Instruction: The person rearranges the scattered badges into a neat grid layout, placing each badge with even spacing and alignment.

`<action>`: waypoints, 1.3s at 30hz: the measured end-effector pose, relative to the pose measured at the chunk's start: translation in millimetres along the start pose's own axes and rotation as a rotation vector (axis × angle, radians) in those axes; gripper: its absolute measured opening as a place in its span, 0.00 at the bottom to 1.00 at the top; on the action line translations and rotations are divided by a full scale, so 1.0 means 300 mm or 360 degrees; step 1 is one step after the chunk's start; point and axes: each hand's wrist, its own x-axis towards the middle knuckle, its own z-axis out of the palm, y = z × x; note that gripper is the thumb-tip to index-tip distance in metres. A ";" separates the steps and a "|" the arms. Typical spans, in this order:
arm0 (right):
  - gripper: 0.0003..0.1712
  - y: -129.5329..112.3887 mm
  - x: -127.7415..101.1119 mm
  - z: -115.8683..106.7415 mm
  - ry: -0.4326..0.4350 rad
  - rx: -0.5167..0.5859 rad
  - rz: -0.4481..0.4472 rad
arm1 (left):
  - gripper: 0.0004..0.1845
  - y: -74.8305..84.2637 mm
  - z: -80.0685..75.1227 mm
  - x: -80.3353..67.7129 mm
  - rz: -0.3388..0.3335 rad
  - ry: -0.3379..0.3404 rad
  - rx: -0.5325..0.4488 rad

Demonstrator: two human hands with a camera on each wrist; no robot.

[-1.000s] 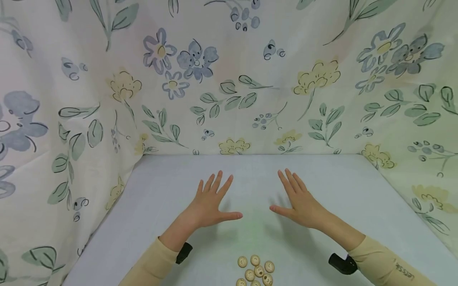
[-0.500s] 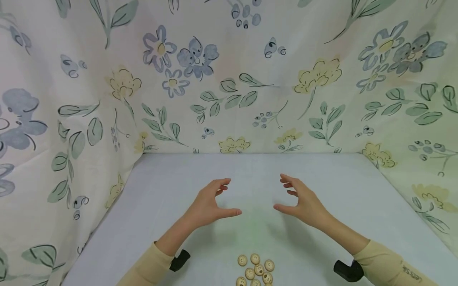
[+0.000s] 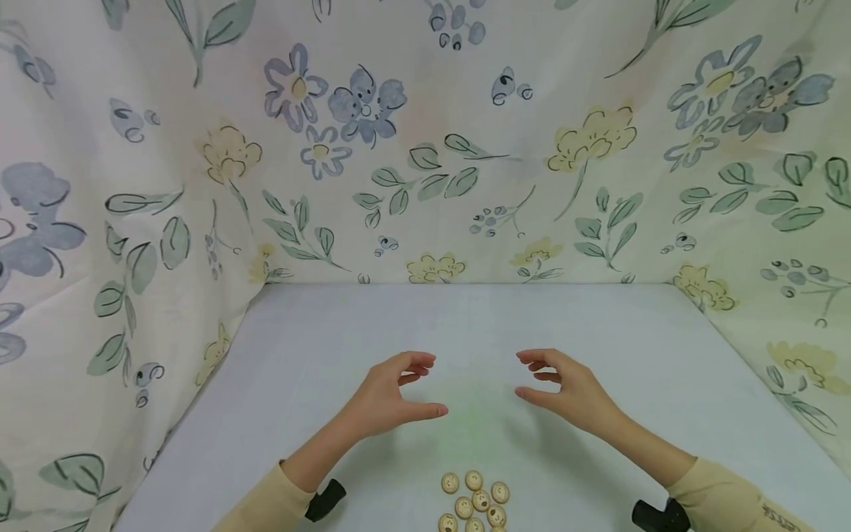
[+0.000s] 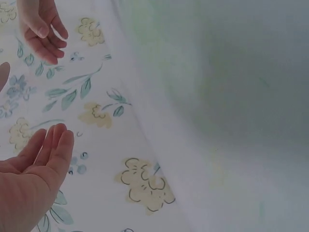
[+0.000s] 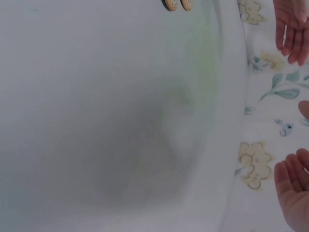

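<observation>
Both hands hover over the white table, palms facing each other with a gap between them. My left hand (image 3: 388,395) has its fingers loosely bent and its thumb stretched inward; nothing is in it. Mirroring it, my right hand (image 3: 575,388) also holds nothing, with relaxed fingers and thumb apart. Nearer the person, below the gap between the hands, lies a loose cluster of several small round wooden buttons (image 3: 463,507) with dark marks on them. Two buttons (image 5: 178,4) peek in at the top of the right wrist view. The cluster's near end is cut off by the head view's lower edge.
A white tabletop (image 3: 319,318) spreads under the hands. Floral cloth (image 3: 425,148) hangs behind it and along both sides. Black wrist cameras sit under the left forearm (image 3: 326,501) and the right forearm (image 3: 658,516).
Both hands had fingers spread straight a second ago; the fingers have since bent into a loose curve. The fingertips have come lower and nearer the person. The buttons lie as before.
</observation>
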 end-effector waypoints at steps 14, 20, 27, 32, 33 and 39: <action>0.26 -0.006 -0.068 0.053 -0.0155 0.0072 0.0003 | 0.33 -0.018 0.051 -0.063 -0.0049 -0.0198 0.0016; 0.27 -0.001 -0.103 0.082 -0.0246 0.0102 0.0017 | 0.33 -0.025 0.076 -0.092 -0.0045 -0.0260 0.0021; 0.25 0.014 -0.143 0.114 -0.0303 0.0141 -0.0029 | 0.32 -0.041 0.099 -0.115 -0.0049 -0.0312 0.0052; 0.24 0.028 -0.170 0.144 -0.0348 0.0183 -0.0131 | 0.29 -0.059 0.124 -0.128 -0.0030 -0.0361 0.0098; 0.24 0.031 -0.176 0.149 -0.0353 0.0184 -0.0156 | 0.28 -0.063 0.130 -0.130 -0.0020 -0.0373 0.0111; 0.23 0.039 -0.198 0.173 -0.0377 0.0110 -0.0290 | 0.26 -0.077 0.155 -0.140 0.0029 -0.0448 0.0230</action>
